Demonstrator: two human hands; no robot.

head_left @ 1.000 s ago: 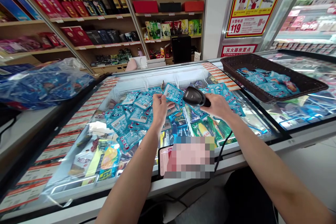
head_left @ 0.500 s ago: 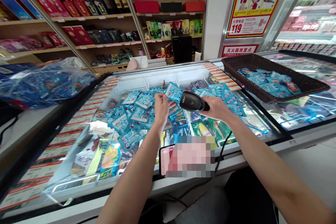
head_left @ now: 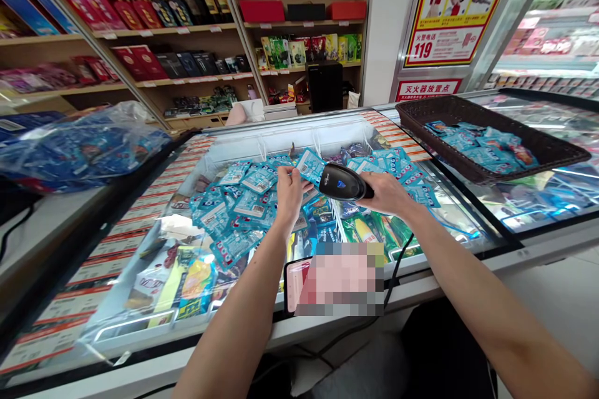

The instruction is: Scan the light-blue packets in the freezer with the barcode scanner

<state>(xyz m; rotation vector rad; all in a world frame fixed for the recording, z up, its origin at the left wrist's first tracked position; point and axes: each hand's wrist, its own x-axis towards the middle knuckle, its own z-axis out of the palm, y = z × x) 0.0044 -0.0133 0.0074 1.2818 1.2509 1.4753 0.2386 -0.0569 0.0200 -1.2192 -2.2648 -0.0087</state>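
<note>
My left hand [head_left: 289, 192] pinches a blue packet [head_left: 309, 165] by its near left edge, its barcode side turned up. My right hand [head_left: 386, 192] is wrapped around the handle of a black barcode scanner [head_left: 341, 182]. The scanner's head points left at the packet and covers its right end; a small blue light glows on its top. Below both hands, many like blue packets [head_left: 250, 206] lie scattered over the glass top of a chest freezer [head_left: 234, 142]. Other frozen goods show through the glass.
A dark brown basket [head_left: 556, 148] with more blue packets stands on the right. At left lies a clear plastic bag [head_left: 88, 146] full of packets. A phone [head_left: 296, 287], partly blurred out, rests at the front edge. The scanner's cable [head_left: 397, 268] hangs down there. Stocked shelves [head_left: 196, 30] stand behind.
The blue light on the scanner has come on. The packet has shifted slightly and tilts a little differently against the scanner's head. My hands have barely moved.
</note>
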